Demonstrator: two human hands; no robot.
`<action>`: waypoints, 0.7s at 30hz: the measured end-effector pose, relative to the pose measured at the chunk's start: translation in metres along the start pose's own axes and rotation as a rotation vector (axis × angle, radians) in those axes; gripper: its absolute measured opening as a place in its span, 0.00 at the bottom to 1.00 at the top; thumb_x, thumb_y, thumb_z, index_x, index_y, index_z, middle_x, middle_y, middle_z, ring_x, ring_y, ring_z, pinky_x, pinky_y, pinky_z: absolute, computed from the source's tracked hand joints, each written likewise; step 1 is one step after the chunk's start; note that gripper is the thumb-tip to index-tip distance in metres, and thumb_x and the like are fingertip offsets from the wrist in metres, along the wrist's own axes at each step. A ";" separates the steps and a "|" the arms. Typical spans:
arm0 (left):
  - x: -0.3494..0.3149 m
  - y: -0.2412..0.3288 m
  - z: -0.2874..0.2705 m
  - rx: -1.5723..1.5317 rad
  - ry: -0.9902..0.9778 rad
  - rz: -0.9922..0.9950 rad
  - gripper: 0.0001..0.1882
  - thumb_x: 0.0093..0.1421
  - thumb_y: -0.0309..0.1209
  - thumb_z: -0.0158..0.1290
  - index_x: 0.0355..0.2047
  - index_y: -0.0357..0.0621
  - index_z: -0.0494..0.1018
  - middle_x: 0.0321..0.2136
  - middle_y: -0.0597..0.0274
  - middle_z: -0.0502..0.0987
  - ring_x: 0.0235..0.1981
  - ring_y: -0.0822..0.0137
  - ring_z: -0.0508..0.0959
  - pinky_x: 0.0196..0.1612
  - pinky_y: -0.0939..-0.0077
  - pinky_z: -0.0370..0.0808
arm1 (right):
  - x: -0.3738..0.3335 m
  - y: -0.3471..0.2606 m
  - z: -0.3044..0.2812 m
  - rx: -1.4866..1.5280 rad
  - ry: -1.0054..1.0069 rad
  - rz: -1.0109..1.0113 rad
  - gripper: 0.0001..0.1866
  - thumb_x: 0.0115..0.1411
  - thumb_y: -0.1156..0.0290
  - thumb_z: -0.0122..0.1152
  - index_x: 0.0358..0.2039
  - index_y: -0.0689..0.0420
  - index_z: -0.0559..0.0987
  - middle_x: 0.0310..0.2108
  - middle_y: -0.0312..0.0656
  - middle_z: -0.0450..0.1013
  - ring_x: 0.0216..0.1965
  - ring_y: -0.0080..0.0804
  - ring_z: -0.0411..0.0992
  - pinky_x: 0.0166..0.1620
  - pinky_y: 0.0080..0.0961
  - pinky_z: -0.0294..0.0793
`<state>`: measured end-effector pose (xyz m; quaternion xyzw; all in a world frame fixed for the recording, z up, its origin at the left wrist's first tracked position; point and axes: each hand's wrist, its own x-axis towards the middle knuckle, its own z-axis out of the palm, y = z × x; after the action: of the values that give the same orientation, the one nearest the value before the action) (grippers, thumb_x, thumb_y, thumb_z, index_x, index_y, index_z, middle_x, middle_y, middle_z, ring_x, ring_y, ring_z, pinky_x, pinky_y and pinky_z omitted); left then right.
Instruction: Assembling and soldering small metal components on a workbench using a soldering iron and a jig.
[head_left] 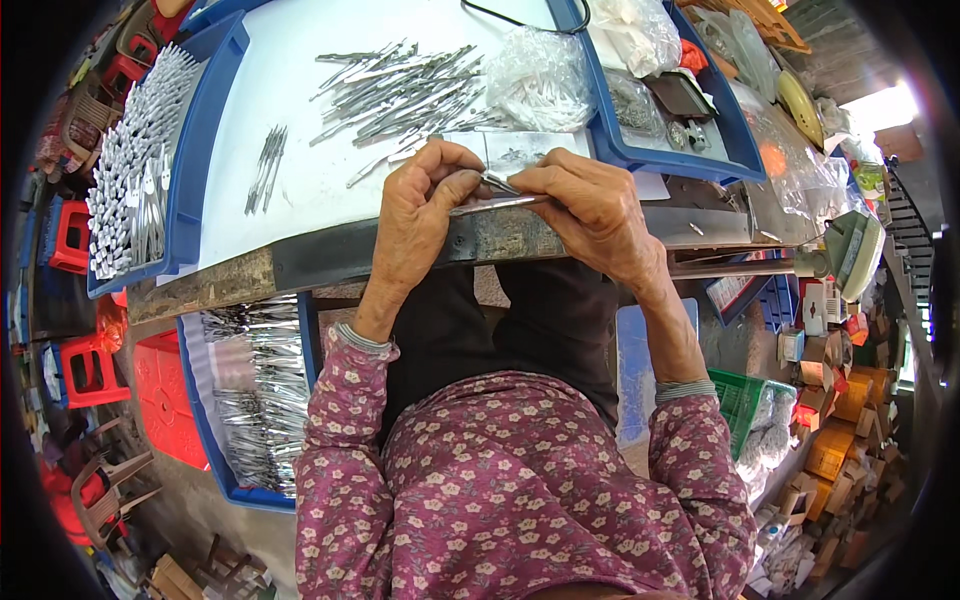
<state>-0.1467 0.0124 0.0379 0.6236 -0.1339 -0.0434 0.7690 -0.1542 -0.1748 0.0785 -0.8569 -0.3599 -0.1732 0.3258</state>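
Just over the table's front edge, my two hands meet around slim silver metal pieces [500, 203]. My left hand [420, 205] is closed, thumb and forefinger pinching at one end. Bent fingers of my right hand [595, 210] grip the other end. Exactly how the pieces fit together is hidden by the fingers. Behind my hands lies a loose pile of similar slim metal pieces [410, 95] on the white tabletop [270, 80]. A small group of them [267, 170] sits apart to the left. A clear plastic bag [540, 85] of small pale parts touches the pile's right side.
At left stands a blue tray [190, 185] filled with upright white-tipped rods. Another blue tray [690, 165] at right holds bags and small parts. Below the table, a blue bin [308, 350] contains many metal pieces. A green crate [738, 400] stands on the lower right.
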 end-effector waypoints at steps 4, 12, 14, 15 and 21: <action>-0.001 -0.004 0.000 -0.041 -0.004 0.000 0.03 0.58 0.21 0.46 0.33 0.35 0.68 0.25 0.63 0.74 0.27 0.78 0.74 0.30 0.88 0.70 | -0.001 -0.001 0.001 -0.021 0.000 -0.008 0.11 0.42 0.80 0.61 0.29 0.57 0.74 0.22 0.39 0.67 0.25 0.37 0.69 0.26 0.28 0.67; -0.001 -0.007 -0.001 -0.046 0.004 0.009 0.04 0.58 0.21 0.47 0.34 0.36 0.69 0.24 0.63 0.75 0.23 0.80 0.71 0.29 0.89 0.69 | -0.004 0.000 0.001 -0.030 -0.025 -0.016 0.12 0.43 0.79 0.61 0.31 0.56 0.75 0.23 0.38 0.67 0.25 0.37 0.69 0.26 0.28 0.66; -0.001 -0.010 -0.003 -0.054 0.013 0.006 0.04 0.58 0.21 0.47 0.34 0.35 0.69 0.24 0.63 0.76 0.23 0.80 0.71 0.29 0.89 0.69 | -0.004 0.000 0.002 -0.044 -0.059 0.021 0.13 0.43 0.79 0.61 0.32 0.55 0.75 0.23 0.38 0.67 0.26 0.36 0.69 0.28 0.28 0.66; -0.001 -0.011 -0.004 -0.074 0.025 0.007 0.04 0.58 0.21 0.47 0.34 0.35 0.69 0.24 0.63 0.76 0.23 0.80 0.71 0.28 0.89 0.69 | -0.004 0.001 0.002 -0.041 -0.061 0.020 0.13 0.43 0.79 0.61 0.32 0.55 0.75 0.23 0.38 0.67 0.26 0.36 0.69 0.28 0.28 0.66; 0.000 -0.011 -0.004 -0.084 0.065 -0.011 0.04 0.58 0.22 0.47 0.34 0.35 0.69 0.24 0.63 0.76 0.22 0.79 0.72 0.27 0.90 0.68 | -0.002 0.008 0.001 -0.077 -0.090 0.022 0.13 0.45 0.78 0.59 0.34 0.53 0.76 0.24 0.37 0.68 0.29 0.36 0.68 0.31 0.29 0.67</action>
<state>-0.1444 0.0133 0.0269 0.5927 -0.1034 -0.0327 0.7981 -0.1503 -0.1793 0.0732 -0.8797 -0.3579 -0.1445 0.2778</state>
